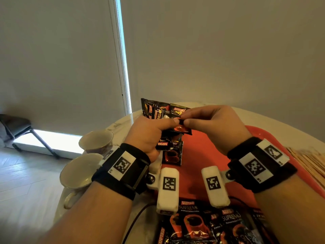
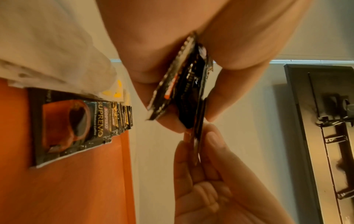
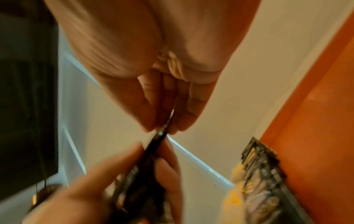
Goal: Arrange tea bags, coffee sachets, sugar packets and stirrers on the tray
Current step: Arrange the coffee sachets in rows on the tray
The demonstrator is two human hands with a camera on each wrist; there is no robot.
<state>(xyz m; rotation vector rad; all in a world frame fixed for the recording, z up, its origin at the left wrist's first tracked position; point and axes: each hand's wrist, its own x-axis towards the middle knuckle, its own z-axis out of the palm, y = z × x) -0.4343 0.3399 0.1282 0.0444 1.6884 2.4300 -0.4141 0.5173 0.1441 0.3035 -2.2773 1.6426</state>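
Left hand grips sachet stack above red tray. Right hand pinches front sachet, probably peeling it rightward; tray directly beneath, right hand nearer.

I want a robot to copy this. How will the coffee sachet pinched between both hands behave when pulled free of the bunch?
The coffee sachet is probably light and thin: the right hand manages it by an edge pinch. Its glossy film may slip. It likely flexes rather than staying stiff, and could drag neighbours from the bunch in the left hand.
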